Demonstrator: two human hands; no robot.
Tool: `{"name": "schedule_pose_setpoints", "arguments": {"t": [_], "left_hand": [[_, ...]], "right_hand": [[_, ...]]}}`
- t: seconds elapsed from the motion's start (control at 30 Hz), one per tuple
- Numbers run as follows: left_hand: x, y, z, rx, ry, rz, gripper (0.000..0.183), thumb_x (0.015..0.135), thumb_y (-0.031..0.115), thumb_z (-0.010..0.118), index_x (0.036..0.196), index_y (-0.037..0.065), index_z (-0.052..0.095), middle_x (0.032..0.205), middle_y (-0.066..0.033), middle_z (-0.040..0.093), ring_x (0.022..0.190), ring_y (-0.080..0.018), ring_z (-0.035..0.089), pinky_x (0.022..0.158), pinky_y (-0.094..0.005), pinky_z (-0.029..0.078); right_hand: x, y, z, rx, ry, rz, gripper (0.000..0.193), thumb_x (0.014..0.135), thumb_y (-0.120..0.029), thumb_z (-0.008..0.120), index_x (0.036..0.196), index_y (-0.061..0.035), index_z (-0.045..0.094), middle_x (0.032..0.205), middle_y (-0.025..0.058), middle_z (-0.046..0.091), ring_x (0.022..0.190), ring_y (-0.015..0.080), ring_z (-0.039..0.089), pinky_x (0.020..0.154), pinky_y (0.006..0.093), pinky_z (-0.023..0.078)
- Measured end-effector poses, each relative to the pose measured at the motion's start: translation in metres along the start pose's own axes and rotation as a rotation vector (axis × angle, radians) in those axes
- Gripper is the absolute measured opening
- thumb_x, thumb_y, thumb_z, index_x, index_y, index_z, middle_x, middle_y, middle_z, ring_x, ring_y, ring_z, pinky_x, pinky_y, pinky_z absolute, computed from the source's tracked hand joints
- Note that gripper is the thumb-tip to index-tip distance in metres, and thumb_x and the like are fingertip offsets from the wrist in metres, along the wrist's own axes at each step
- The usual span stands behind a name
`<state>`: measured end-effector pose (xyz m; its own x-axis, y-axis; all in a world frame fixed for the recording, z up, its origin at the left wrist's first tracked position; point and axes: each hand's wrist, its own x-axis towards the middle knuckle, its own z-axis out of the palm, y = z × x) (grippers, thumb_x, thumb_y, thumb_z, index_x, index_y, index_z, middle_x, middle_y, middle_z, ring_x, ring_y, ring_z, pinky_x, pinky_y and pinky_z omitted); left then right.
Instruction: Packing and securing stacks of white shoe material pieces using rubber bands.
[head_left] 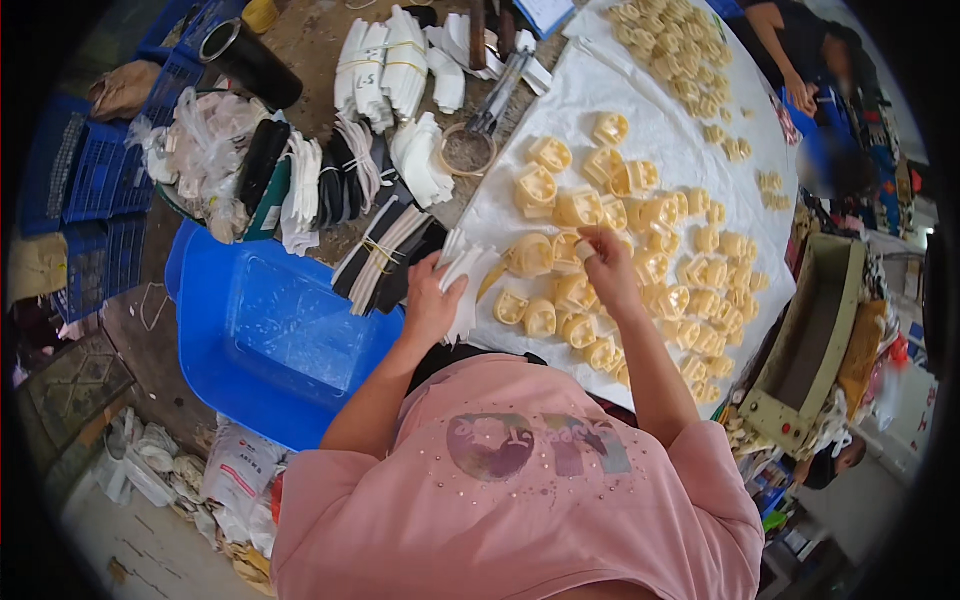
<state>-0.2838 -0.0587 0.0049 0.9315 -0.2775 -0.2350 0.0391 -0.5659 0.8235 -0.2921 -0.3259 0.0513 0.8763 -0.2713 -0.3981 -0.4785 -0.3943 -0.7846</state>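
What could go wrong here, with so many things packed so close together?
1. The white strips at the left grip are fanned out, so some might slip and scatter.
2. The right grip is among crowded cream pieces, so it could nudge neighbouring ones out of place.
3. An open bowl stands close to the white sheet; if bumped, its grey contents might spill and soil it.

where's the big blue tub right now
In the head view, the blue tub is left of centre, between the blue crates and the left hand.
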Motion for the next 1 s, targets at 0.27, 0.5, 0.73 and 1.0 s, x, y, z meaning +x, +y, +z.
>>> {"name": "schedule_pose_setpoints", "arguments": {"t": [0.27, 0.5, 0.73, 1.0], "left_hand": [[-0.013, 0.004, 0.002, 0.114, 0.121, 0.042, 0.037, 0.08, 0.018, 0.056, 0.114, 0.002, 0.056, 0.115, -0.0184, 0.049, 0.107, -0.0349, 0.042, 0.094, -0.0418, 0.033], [-0.017, 0.013, -0.001, 0.246, 0.206, 0.222, 0.039, 0.087, 0.014, 0.048, 0.124, 0.002, 0.046, 0.104, -0.0188, 0.056, 0.1, -0.0324, 0.051, 0.088, -0.0386, 0.038], [-0.056, 0.095, 0.026, -0.873, -0.068, -0.198, 0.034, 0.095, 0.022, 0.041, 0.116, -0.003, 0.047, 0.063, 0.0033, 0.037, 0.057, -0.0074, 0.037, 0.056, -0.0231, 0.036], [-0.096, 0.14, 0.122, -1.239, -0.415, -0.3, 0.04, 0.094, 0.032, 0.043, 0.116, -0.001, 0.042, 0.075, -0.0003, 0.045, 0.074, -0.0123, 0.047, 0.069, -0.0273, 0.042]], "right_hand": [[-0.076, 0.025, 0.014, 0.106, -0.026, -0.036, 0.032, 0.075, 0.004, 0.052, 0.106, -0.0007, 0.055, 0.085, 0.0066, 0.055, 0.076, 0.0137, 0.053, 0.069, 0.0262, 0.044], [-0.12, 0.059, -0.002, 0.293, -0.081, -0.035, 0.027, 0.08, 0.001, 0.053, 0.107, 0.0012, 0.054, 0.08, 0.0051, 0.055, 0.073, 0.0127, 0.052, 0.067, 0.0249, 0.044], [-0.154, 0.06, -0.018, 0.335, -0.071, -0.033, 0.027, 0.078, -0.005, 0.059, 0.104, 0.0001, 0.055, 0.086, 0.0066, 0.06, 0.074, 0.0112, 0.053, 0.068, 0.0252, 0.044], [-0.187, 0.065, -0.022, 0.416, -0.17, 0.076, 0.024, 0.078, -0.009, 0.059, 0.101, -0.0008, 0.056, 0.084, 0.0049, 0.059, 0.069, 0.0109, 0.052, 0.06, 0.0254, 0.044]]}}
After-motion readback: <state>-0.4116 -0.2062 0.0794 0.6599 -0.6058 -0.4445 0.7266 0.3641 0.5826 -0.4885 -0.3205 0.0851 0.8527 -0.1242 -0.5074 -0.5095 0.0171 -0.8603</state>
